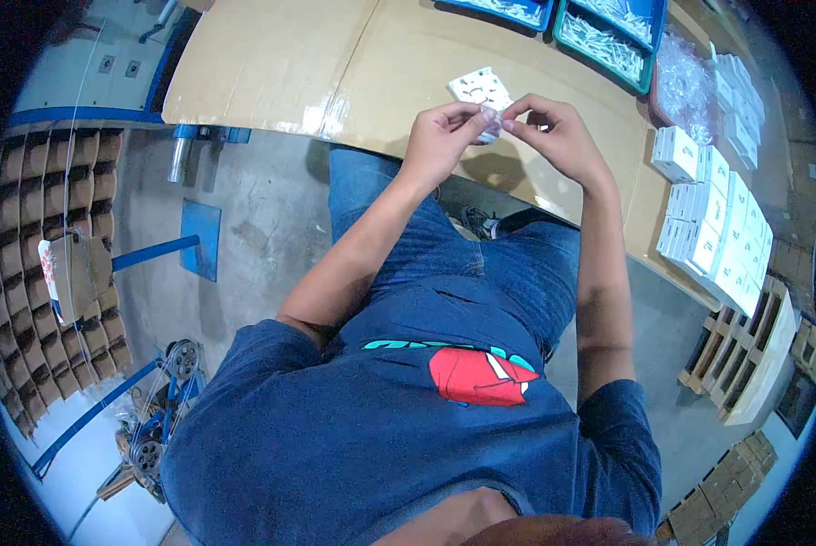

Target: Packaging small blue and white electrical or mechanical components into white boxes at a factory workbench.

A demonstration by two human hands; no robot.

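Small clear plastic bag (490,123), pinched at its two sides between left hand (440,136) and right hand (558,132), raised just above the cardboard-covered table (271,73). Fingertips of both hands clenched on the bag; contents too small to tell. Just behind, flat on the table: a white square switch plate (479,89). Farther back, blue bins of white parts (608,36). Off to the right, stacked small white boxes (717,227) along the table edge.
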